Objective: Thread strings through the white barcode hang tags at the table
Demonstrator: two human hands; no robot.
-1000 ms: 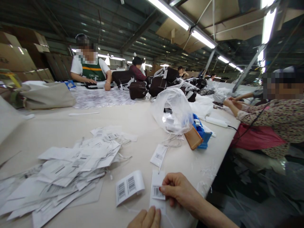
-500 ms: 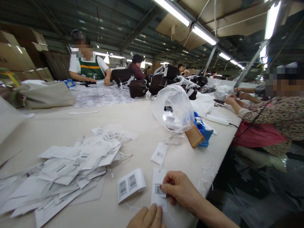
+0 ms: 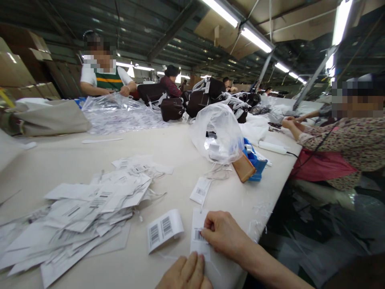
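Note:
A white hang tag [image 3: 197,220] with a barcode lies flat in front of me. My right hand [image 3: 226,236] is closed in a pinch at the right edge of the barcode sticker [image 3: 198,235] on this tag. The fingers of my left hand [image 3: 185,273] stretch out flat over the tag's lower end, pressing on it. Left of the tag lies a curled sheet of barcode stickers [image 3: 165,230]. Beyond it is another hang tag [image 3: 200,191] on a white string. A loose pile of printed white tags [image 3: 99,202] spreads across the left side.
A clear plastic bag [image 3: 218,132], a blue tape dispenser [image 3: 256,163] and a phone in a tan case [image 3: 243,167] stand ahead. Dark brown bags [image 3: 197,103] are heaped at the back. One co-worker [image 3: 105,80] handles plastic at the far left; another person [image 3: 345,132] sits right.
My view has shifted slightly. Both hands stay on the hang tag, the right one still pinching at the sticker's edge. The far co-worker has raised the clear plastic.

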